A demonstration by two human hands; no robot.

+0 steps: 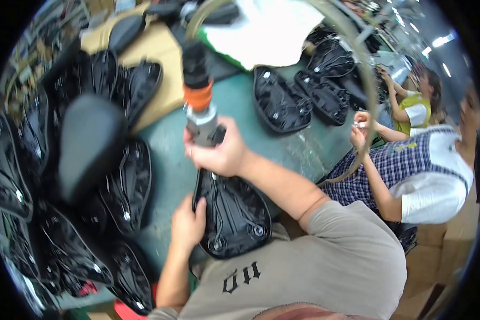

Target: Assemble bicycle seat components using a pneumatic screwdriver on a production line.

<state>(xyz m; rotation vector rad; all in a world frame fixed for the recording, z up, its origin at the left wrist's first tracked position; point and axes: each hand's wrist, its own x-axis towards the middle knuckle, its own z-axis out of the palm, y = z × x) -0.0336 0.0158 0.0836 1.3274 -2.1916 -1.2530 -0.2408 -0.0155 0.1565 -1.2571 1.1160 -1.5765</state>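
A black bicycle saddle (232, 213) lies upside down at the table's near edge, against my body, with its metal rails and two round springs showing. My left hand (188, 224) grips its left edge, the thumb on top. Wrapped round the grey body of a power screwdriver (201, 120) is my right hand (221, 152). The tool stands nearly upright over the saddle's narrow far end, with an orange ring and a black top. Its lower tip is hidden by my hand, so I cannot tell whether it touches the saddle.
Many black saddles (128, 186) are piled on the left, one with its smooth cover up (90, 144). More saddles (282, 101) lie at the far right of the green table (234, 106). A hose (370, 90) arches overhead. Two people (426, 176) work at the right.
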